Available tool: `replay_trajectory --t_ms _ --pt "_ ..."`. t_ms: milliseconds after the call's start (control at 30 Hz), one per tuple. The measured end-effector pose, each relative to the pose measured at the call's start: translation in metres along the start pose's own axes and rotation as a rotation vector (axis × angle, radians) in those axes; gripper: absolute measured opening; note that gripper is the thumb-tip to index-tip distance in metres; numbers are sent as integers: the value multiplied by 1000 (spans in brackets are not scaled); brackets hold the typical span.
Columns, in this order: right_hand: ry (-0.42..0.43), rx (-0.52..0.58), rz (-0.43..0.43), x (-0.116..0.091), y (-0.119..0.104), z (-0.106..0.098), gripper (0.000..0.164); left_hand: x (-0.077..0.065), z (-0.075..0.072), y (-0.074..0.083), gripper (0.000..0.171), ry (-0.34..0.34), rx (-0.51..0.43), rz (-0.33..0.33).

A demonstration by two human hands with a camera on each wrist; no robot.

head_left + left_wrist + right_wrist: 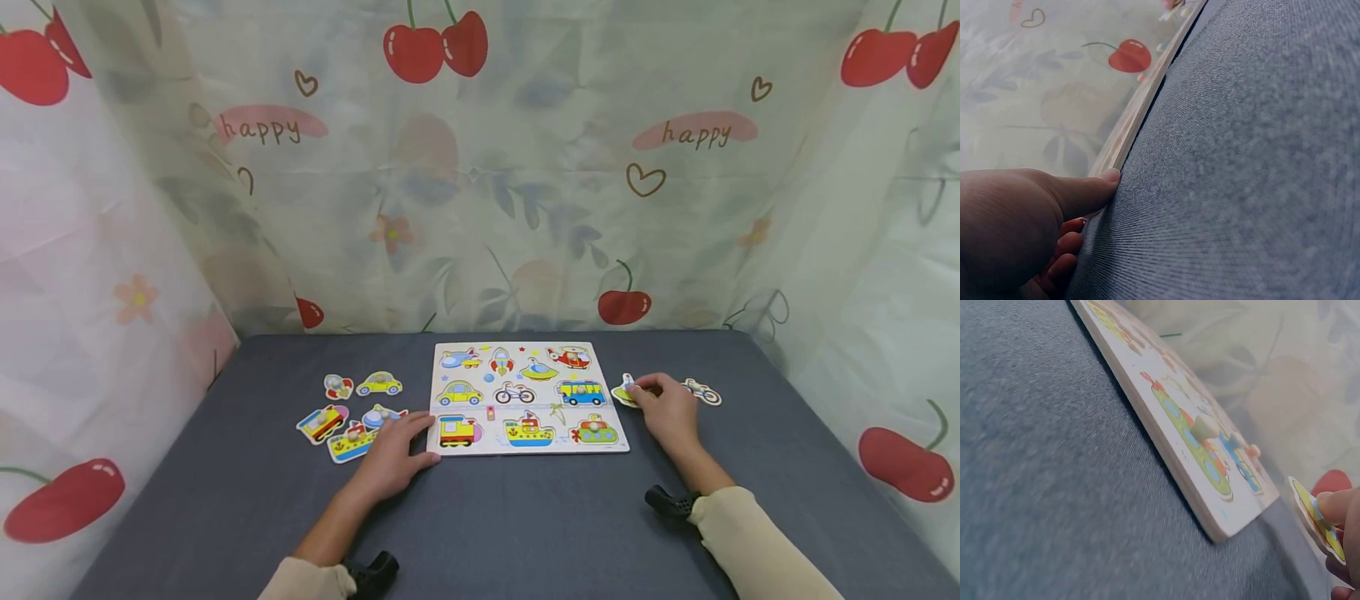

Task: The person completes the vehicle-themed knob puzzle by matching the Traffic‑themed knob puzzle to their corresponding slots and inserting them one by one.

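A wooden puzzle board [491, 408] printed with vehicles lies flat on the table. My left hand [392, 454] holds its near left corner, the thumb [1094, 190] against the front edge and the fingers along the left side. Beside the board's right edge, my right hand [666, 408] pinches a yellow flying saucer piece [1307, 506] between thumb and fingers. That piece is tilted in the right wrist view, raised off the table. A submarine piece [1179, 431] with a wooden knob sits in the board, with a bus piece [1241, 465] behind it.
Left of the board lie a rocket piece [337, 387], a car piece [378, 384], a train piece [322, 423], a ship piece [349, 444] and a plane piece [378, 416], partly behind my left hand. A bicycle piece [703, 392] lies right of my right hand. Printed curtains [480, 208] surround the table.
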State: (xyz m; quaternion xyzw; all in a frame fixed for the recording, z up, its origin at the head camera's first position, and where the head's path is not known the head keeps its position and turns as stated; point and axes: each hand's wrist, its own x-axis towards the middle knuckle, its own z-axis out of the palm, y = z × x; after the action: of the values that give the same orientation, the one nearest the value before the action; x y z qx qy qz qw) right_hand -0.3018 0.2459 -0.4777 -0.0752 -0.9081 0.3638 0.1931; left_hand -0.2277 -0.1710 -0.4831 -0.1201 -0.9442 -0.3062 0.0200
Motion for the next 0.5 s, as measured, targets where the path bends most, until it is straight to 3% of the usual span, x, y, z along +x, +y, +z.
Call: replay_trajectory --t_ms 500 --pt "-35 21 61 9 -16 16 25 -1 -1 3 60 -8 6 -13"
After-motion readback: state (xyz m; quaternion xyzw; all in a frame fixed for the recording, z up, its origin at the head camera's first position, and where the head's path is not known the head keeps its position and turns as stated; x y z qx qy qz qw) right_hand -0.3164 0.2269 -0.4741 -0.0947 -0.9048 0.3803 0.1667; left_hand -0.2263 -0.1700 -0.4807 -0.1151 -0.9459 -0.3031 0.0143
